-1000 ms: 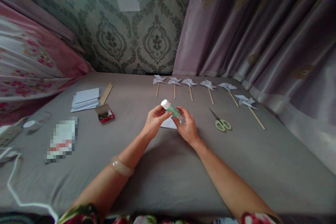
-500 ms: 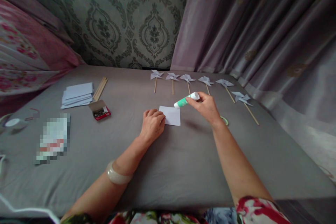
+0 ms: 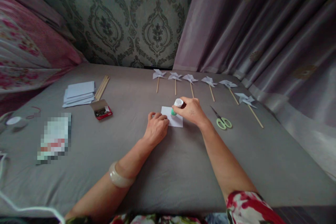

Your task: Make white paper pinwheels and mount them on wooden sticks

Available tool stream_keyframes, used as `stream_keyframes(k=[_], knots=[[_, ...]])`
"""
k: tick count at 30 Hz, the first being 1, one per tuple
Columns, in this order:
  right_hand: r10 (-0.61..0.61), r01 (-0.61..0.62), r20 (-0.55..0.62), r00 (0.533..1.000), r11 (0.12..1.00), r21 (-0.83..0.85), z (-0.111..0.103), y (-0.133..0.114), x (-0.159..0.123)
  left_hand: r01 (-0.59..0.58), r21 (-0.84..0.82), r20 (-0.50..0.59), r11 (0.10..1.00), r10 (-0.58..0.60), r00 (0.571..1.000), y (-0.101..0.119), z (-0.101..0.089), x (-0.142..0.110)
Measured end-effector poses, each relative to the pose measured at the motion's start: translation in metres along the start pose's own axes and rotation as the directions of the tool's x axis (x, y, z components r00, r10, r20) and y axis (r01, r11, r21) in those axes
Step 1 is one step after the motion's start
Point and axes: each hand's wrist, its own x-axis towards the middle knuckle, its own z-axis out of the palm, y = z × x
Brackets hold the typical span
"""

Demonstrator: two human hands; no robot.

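Note:
A square of white paper (image 3: 177,123) lies flat on the grey cloth in front of me. My left hand (image 3: 156,128) rests at its left edge, fingers bent together and holding it down. In my right hand (image 3: 192,110) is a green and white glue stick (image 3: 179,103), gripped between thumb and fingers. The stick stands nearly upright over the paper, its lower end at the sheet; whether it touches is hard to make out. To the right of that hand are scissors (image 3: 223,123) with pale green handles.
Several paper pinwheels (image 3: 209,81) on sticks form a row along the back right. At the left are a stack of paper (image 3: 79,93), wooden sticks (image 3: 102,87), an open red box (image 3: 102,112) of small metal pieces and a blurred packet (image 3: 54,138). A white cord (image 3: 28,208) runs along the front left.
My right hand has brought the glue stick down and left onto the paper area, turning it from slanted to nearly upright. The scissors now show fully. My left hand stays at the paper.

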Motion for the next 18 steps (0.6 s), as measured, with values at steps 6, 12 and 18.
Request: stream_keyframes(k=[6, 12, 18], knots=[[-0.033, 0.034, 0.016, 0.999, 0.998, -0.047, 0.01, 0.0, -0.002, 0.018, 0.007, 0.032, 1.0, -0.019, 0.999, 0.001, -0.001, 0.0], [-0.024, 0.024, 0.009, 1.0, 1.0, 0.001, 0.018, 0.003, -0.003, 0.037, -0.016, 0.038, 0.999, -0.037, 0.999, 0.0, -0.001, 0.001], [-0.028, 0.02, 0.058, 0.998, 0.99, 0.138, 0.027, 0.013, -0.006, 0.022, -0.026, 0.024, 0.999, -0.021, 0.999, -0.004, 0.002, 0.0]])
